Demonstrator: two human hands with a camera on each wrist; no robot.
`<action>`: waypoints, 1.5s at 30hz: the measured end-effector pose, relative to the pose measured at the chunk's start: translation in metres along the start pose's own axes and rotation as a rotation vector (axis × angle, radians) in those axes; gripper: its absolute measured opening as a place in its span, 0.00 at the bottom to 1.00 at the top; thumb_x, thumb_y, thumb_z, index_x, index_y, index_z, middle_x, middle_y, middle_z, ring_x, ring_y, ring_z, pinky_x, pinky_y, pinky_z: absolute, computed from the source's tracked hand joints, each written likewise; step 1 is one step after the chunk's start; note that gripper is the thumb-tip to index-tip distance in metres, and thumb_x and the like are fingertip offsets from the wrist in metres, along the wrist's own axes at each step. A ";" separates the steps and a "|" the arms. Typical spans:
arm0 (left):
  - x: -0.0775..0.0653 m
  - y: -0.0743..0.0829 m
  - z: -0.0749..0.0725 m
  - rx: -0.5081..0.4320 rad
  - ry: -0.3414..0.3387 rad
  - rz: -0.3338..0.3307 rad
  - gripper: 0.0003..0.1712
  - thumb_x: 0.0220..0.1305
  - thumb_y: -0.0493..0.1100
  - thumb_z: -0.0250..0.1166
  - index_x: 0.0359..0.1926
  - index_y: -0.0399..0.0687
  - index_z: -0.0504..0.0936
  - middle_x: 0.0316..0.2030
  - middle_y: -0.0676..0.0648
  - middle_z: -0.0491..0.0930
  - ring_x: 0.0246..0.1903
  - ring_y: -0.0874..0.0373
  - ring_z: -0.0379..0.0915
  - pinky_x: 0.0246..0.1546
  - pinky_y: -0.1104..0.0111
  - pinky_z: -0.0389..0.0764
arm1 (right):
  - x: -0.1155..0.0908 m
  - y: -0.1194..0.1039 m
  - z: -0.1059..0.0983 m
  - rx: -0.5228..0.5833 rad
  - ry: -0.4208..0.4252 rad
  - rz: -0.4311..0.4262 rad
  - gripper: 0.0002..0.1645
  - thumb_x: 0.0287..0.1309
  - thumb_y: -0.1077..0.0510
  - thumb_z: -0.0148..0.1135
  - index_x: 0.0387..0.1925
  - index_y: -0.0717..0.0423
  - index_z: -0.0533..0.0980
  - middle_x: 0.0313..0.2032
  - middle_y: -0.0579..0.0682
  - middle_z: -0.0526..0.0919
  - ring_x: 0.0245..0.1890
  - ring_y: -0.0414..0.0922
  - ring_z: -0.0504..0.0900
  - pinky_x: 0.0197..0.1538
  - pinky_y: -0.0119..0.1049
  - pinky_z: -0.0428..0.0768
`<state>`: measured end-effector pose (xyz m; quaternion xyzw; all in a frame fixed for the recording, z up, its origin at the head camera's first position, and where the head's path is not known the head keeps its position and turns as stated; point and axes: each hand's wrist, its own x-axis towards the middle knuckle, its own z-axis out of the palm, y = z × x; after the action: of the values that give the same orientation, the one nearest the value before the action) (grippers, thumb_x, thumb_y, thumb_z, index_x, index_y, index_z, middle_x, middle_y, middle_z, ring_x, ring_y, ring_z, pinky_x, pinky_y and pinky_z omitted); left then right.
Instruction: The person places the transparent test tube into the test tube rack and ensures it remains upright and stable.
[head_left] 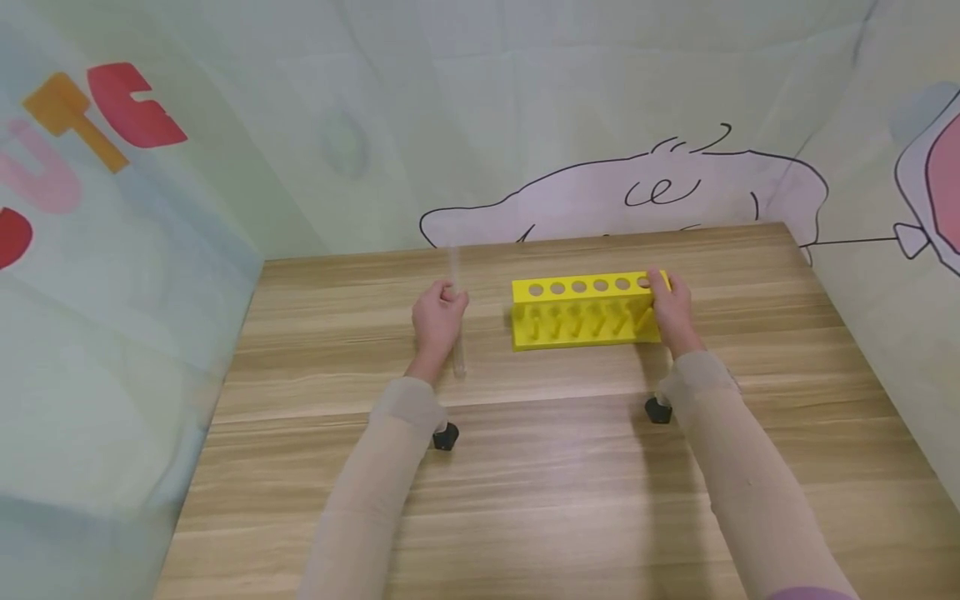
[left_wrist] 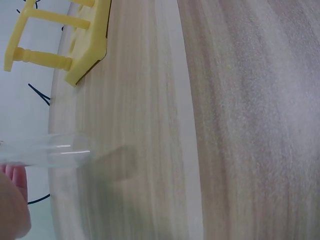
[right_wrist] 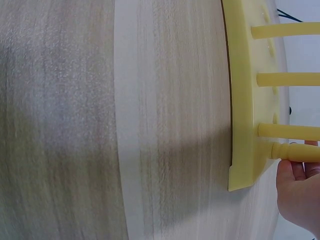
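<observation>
A clear test tube (head_left: 459, 354) stands nearly upright in my left hand (head_left: 438, 318), pinched between thumb and fingers around its middle. Its rounded lower end (left_wrist: 75, 151) hangs over the tabletop in the left wrist view, casting a shadow. To the right is a yellow test tube rack (head_left: 570, 335), with a row of round holes along its top and pegs below. My right hand (head_left: 672, 312) grips the rack at its right end; in the right wrist view the fingers (right_wrist: 287, 175) curl around the end post (right_wrist: 295, 152).
The wood-grain table (head_left: 555, 483) meets a printed cloth backdrop (head_left: 375, 125) at its far edge and at both sides. A black wrist-camera mount (head_left: 446, 437) sits under the left cuff, another black mount (head_left: 658, 409) under the right one.
</observation>
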<state>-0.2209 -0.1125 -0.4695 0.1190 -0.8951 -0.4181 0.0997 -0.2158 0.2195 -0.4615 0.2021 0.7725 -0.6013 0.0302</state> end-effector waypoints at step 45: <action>-0.005 0.014 -0.012 -0.292 0.070 0.128 0.14 0.54 0.40 0.60 0.41 0.37 0.77 0.35 0.42 0.82 0.36 0.54 0.79 0.38 0.72 0.79 | 0.000 0.000 0.000 0.000 -0.031 0.036 0.34 0.57 0.32 0.36 0.51 0.54 0.61 0.55 0.53 0.60 0.51 0.45 0.60 0.60 0.39 0.62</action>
<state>-0.2142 -0.1113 -0.4517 0.0602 -0.8265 -0.5321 0.1736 -0.2156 0.2192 -0.4611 0.2064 0.7683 -0.6036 0.0530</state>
